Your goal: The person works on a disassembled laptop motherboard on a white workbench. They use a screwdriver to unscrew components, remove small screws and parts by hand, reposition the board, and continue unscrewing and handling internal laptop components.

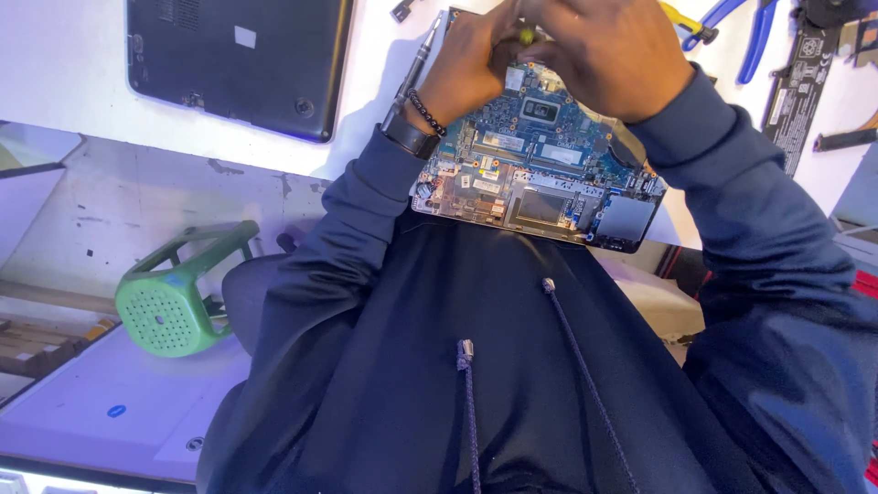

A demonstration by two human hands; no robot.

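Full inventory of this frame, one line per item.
Opened laptop: 1, blue board exposed, table edge, under both hands.
Laptop bottom cover: 1, black, upper left on table.
Screwdriver: 1, metal, beside left wrist.
Pliers: 1, blue handles, upper right.
Battery: 1, black, right edge.
Stool: 1, green, on its side, lower left floor.
Table: 1, white.
Left hand: 1, over laptop's far edge, black wristband, grip unclear.
Right hand: 1, meets left hand, grip unclear.

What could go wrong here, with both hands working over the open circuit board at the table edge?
1. The circuit board overhangs the table edge toward the lap; it might slip off.
2. Both hands, left hand and right hand, press on one spot; the tool tip could slip and scratch components.
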